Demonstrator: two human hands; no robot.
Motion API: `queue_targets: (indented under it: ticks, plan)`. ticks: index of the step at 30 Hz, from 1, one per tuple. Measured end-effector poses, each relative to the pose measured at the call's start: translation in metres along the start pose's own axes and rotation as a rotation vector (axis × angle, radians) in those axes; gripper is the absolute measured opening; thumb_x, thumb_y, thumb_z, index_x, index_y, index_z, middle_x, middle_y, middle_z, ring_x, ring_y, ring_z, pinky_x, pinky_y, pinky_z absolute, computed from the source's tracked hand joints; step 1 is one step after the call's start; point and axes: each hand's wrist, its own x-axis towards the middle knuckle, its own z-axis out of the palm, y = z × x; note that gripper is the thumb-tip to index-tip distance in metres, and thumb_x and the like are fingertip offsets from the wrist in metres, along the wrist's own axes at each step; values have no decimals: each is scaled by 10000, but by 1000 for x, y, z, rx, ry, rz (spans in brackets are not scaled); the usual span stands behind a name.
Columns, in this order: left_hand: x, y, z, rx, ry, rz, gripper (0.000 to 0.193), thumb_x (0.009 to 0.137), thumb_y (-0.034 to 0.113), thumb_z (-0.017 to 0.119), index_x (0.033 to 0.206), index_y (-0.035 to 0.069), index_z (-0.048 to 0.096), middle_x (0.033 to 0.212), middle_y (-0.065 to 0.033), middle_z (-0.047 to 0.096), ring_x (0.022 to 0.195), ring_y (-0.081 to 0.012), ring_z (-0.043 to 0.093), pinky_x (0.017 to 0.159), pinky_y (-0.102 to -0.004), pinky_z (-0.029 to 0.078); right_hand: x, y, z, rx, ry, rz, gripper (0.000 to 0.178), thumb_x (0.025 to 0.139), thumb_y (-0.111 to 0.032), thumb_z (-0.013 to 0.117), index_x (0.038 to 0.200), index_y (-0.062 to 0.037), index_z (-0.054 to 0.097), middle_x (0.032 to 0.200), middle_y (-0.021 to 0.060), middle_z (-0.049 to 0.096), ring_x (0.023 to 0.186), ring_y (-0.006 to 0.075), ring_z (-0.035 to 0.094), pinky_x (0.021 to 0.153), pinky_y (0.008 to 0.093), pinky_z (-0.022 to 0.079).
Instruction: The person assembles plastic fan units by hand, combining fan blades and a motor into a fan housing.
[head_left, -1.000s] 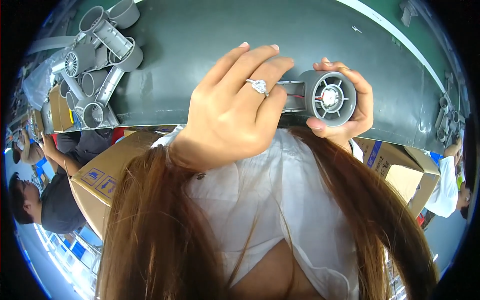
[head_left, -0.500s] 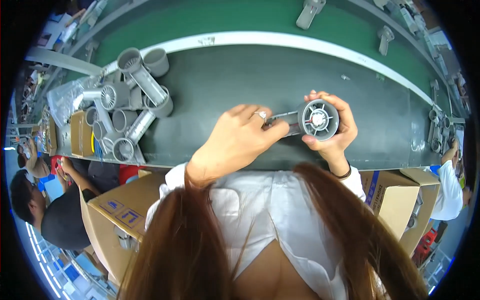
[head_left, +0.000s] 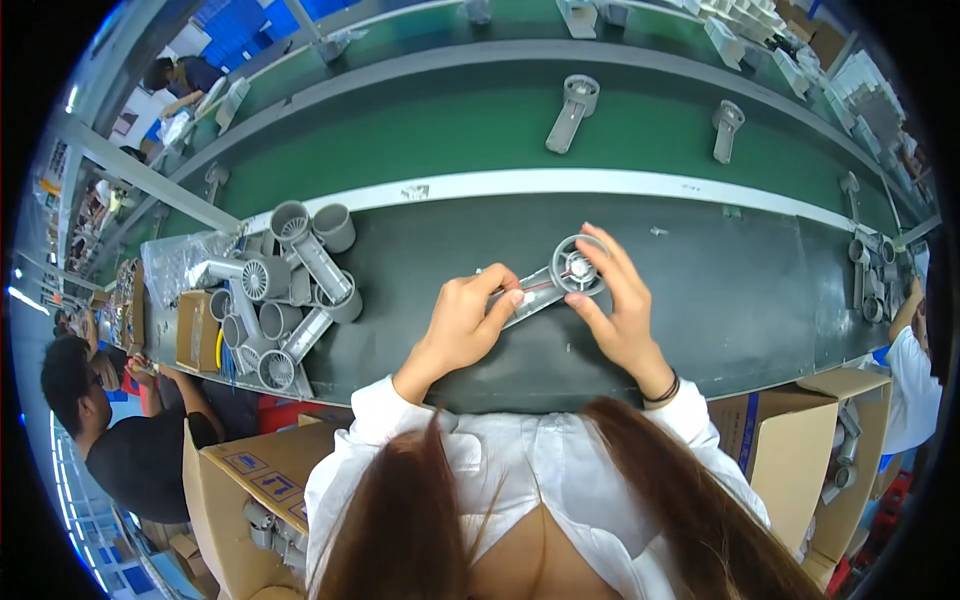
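Note:
A grey plastic fan housing (head_left: pixel 535 303) with a round head and a long open handle lies slanted between my hands, just above the bench. Inside its round head a spoked ring surrounds a bright centre, and a thin red wire runs along the handle channel. My left hand (head_left: pixel 462 322) pinches the handle end between thumb and fingers; whether it also grips the wire I cannot tell. With thumb below and fingers curved over the far side, my right hand (head_left: pixel 625 308) holds the rim of the round head.
Grey housings (head_left: pixel 290 290) are piled on the dark bench (head_left: pixel 420 245) at left, beside a small cardboard box (head_left: pixel 197 330). Beyond a white rail (head_left: pixel 470 188), a green conveyor (head_left: pixel 420 135) carries more housings. Open cartons (head_left: pixel 790 440) flank me. Other people sit left and right.
My view has tilted up, showing more of the conveyor. The housing has turned so its handle slants toward me. My right hand's grip has loosened to its fingertips.

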Motion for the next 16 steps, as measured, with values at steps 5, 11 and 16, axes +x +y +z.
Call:
queue_targets:
  ticks: [5,11,16]
  plan:
    - [28,-22,0,17,191,-292,146,842,111,604,838,-34,588,691,-191,639,641,-264,650,602,-355,484,-9,0,-7,-99,84,55,392,844,-61,597,1226,12,552,1324,219,502,1209,369,506,989,386,409]
    - [130,-99,-12,416,600,-401,215,828,216,582,808,11,644,786,-210,657,795,-386,637,694,-464,484,-17,-4,-4,-63,77,46,296,842,-35,585,1130,34,596,1331,208,491,1130,344,571,940,381,452]
    - [196,-175,-39,517,822,-464,216,811,253,625,866,46,652,877,-174,680,843,-384,636,763,-458,494,-21,-3,-2,-90,63,-22,306,815,-25,617,1117,28,603,1335,205,489,1142,364,557,946,389,453]
